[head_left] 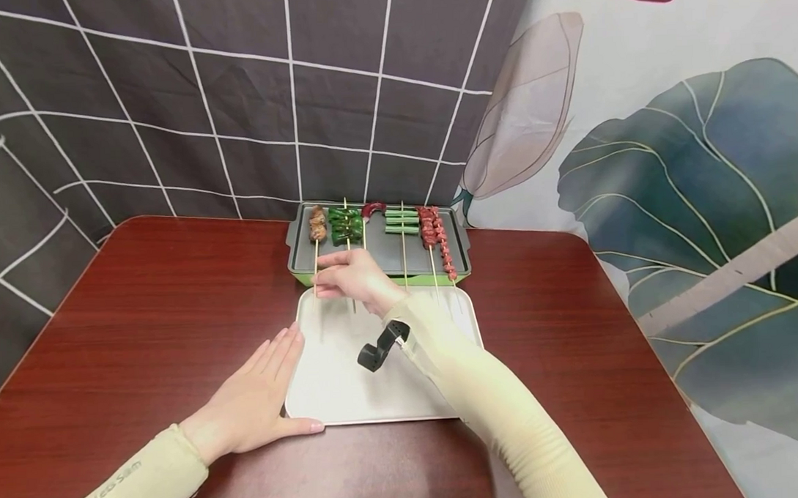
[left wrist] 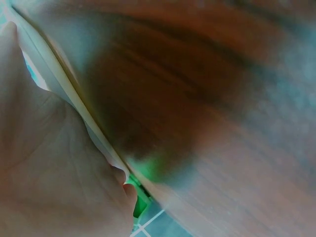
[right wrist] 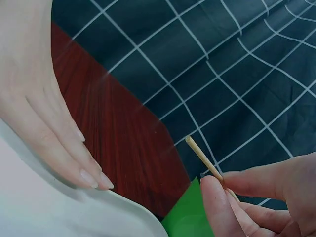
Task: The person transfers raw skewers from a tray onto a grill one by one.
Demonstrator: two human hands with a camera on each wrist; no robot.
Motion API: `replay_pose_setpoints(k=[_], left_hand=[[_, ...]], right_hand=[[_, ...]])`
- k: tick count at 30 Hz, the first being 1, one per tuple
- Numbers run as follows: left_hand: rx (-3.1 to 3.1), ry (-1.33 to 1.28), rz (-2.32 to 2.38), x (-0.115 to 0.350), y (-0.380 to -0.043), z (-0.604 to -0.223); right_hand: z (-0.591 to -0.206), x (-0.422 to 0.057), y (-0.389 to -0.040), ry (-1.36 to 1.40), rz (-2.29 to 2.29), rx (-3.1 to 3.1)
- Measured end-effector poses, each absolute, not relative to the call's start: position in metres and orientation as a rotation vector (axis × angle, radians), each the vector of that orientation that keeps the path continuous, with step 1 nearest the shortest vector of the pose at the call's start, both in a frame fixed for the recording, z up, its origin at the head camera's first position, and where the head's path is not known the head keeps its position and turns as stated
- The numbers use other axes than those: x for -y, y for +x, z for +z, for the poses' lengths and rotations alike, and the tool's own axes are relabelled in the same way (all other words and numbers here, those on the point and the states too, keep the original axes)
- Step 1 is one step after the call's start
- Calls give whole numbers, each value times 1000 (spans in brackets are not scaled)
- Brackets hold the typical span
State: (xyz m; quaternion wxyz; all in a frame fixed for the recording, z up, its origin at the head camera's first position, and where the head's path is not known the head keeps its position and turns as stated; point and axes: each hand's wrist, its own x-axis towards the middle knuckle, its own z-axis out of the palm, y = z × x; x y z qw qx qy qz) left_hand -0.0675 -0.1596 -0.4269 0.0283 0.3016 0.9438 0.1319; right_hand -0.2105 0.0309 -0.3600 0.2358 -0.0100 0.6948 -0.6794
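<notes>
Between thumb and fingers my right hand (head_left: pixel 355 277) pinches the stick of a browned meat skewer (head_left: pixel 317 224), whose meat end lies at the left of the grill pan (head_left: pixel 386 258). In the right wrist view the blunt end of that wooden stick (right wrist: pixel 201 154) juts from the fingertips. My left hand (head_left: pixel 255 397) rests with straight fingers along the left edge of the white tray (head_left: pixel 371 396), its thumb at the near corner. To the right of the meat on the pan lie a green pepper skewer (head_left: pixel 346 225), a dark red piece on a stick (head_left: pixel 373 209), and further skewers.
The pan also bears a green stalk skewer (head_left: pixel 402 221), a red meat skewer (head_left: pixel 428 230) and a red beaded skewer (head_left: pixel 444 247); their sticks overhang the tray. Behind the reddish wooden table (head_left: pixel 176 301) hangs a dark gridded cloth (head_left: pixel 249 100), with a leaf-printed cloth (head_left: pixel 701 194) on the right.
</notes>
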Motion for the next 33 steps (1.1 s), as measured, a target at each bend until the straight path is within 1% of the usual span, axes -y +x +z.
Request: replay_pose_setpoints(k=[11,17,27,33], left_hand=[[-2919,914,413,160,-67,-427],[-2929,920,384,161,-68,-426],[-2901,905,445,162,-69,-425],[-2950,880,508,166,-71,-424]], right_hand=[[-353,-34,-203,-97,-1800,-2043],[-340,-48,-194,-221,-1764,-2110],[-328,-101,-177,-365,-1773,-2183],[-330,-152,-167,-517,-1583,-2488]])
